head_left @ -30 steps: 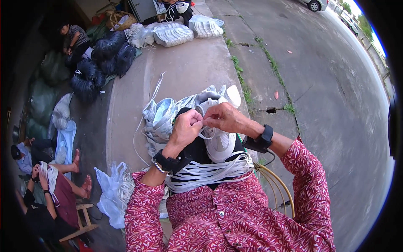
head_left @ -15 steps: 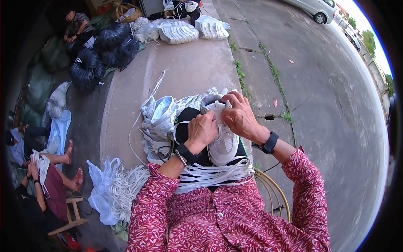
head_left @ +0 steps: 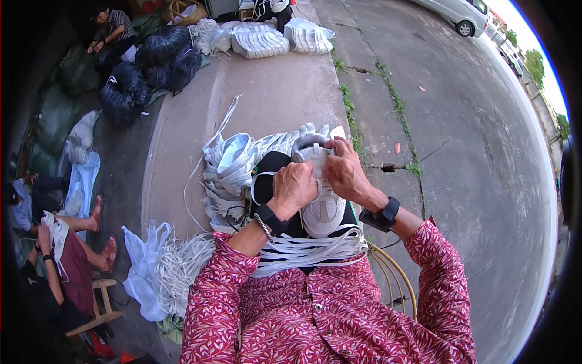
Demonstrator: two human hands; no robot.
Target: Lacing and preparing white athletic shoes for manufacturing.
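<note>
Left hand (head_left: 295, 187) lies knuckles-up on a white mesh shoe upper (head_left: 321, 203), its grip clenched over the upper's left edge. Right hand (head_left: 344, 171) is closed on the upper's far rim, fingers curled around it. The upper rests on the person's lap, atop a dark rounded form. Its surface is woven and finely perforated, the toe end smooth and domed. A sheaf of flat white laces (head_left: 306, 252) drapes across the lap just below it. To the left, a stack of pale grey-white shoe uppers (head_left: 233, 167) lies fanned on the concrete pavement (head_left: 273, 91). A crinkled plastic bag of white laces (head_left: 159, 267) sits lower left. Glossy black sacks (head_left: 145, 67) stand well apart.
</note>
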